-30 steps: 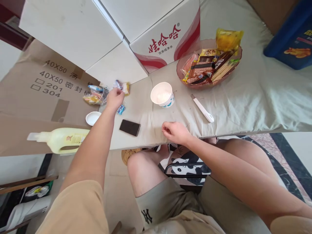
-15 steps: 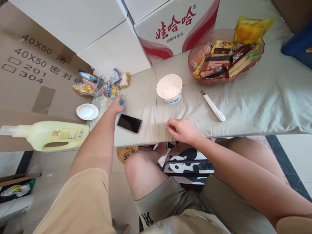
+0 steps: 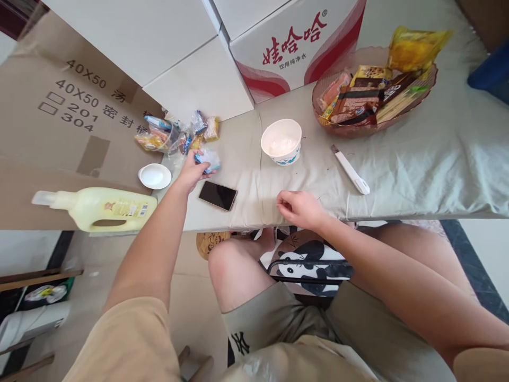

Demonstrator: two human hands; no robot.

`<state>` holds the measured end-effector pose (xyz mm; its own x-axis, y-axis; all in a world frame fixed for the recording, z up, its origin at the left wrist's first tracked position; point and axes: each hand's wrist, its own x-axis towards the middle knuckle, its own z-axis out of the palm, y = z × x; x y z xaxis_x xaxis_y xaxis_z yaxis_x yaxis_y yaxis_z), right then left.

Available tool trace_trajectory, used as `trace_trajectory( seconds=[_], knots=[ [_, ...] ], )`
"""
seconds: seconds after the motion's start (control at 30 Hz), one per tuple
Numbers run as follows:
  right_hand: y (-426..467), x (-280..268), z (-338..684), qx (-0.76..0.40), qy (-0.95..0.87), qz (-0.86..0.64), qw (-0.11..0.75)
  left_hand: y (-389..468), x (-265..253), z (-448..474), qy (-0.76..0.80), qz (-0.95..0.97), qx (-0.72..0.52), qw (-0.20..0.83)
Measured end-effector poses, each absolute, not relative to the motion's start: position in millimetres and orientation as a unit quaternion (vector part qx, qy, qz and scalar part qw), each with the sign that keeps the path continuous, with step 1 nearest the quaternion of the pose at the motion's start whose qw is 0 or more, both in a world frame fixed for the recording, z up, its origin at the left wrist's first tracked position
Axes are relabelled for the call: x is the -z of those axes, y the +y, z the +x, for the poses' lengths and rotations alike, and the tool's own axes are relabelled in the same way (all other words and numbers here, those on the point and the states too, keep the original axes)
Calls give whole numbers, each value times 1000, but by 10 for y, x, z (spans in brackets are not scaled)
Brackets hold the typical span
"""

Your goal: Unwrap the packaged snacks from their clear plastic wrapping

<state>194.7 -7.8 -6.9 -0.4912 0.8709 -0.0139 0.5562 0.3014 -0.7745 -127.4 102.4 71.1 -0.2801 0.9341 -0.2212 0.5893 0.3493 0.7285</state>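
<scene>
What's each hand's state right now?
Left hand: closed, holding a blue-and-clear plastic-wrapped packet.
Right hand: loosely closed near the front edge of the cloth, nothing visible in it.

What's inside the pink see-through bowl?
The bowl holds brown packets, a pinkish packet and a pale stick-like bundle; a yellow packet sits at its far edge. Anything beneath them is covered.

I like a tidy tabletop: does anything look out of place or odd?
Only mildly: packets lie jumbled by the brown carton, while others sit gathered in the bowl, and dark specks show on the cloth near the white cup; I can't tell what they are.
</scene>
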Motion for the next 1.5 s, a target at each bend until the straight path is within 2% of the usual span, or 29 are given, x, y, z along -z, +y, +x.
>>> trace_trajectory(
  seconds=[0.07, 0.17, 0.3, 0.37, 0.47, 0.67, 0.9, 1.17, 1.33, 1.5],
  knots=[
    [-101, 60, 1991, -379, -774, -452, 230, 810, -801, -1024, 715, 494, -297, 396],
    [-124, 38, 2073, -385, -756, -441, 293, 450, -828, -619, 666, 488, -279, 491],
    [-132, 23, 2172, -377, -707, -437, 408, 73, -623, -157, 571, 498, -255, 600],
    [-128, 29, 2203, -399, -677, -443, 431, -11, -488, 27, 527, 510, -254, 631],
    [-108, 43, 2229, -440, -636, -467, 429, -2, -314, 240, 502, 522, -275, 633],
    [-28, 48, 2260, -477, -554, -519, 443, 150, -41, 407, 489, 445, -403, 633],
    [34, 29, 2192, -508, -546, -497, 443, 184, -2, 399, 461, 367, -473, 655],
    [36, 37, 2064, -455, -563, -522, 451, 235, 69, 379, 501, 314, -521, 616],
    [-49, 7, 2073, -442, -577, -523, 445, 154, 22, 400, 487, 296, -522, 634],
    [-111, -18, 2125, -440, -594, -541, 402, 98, 9, 398, 488, 261, -534, 639]
  ],
)
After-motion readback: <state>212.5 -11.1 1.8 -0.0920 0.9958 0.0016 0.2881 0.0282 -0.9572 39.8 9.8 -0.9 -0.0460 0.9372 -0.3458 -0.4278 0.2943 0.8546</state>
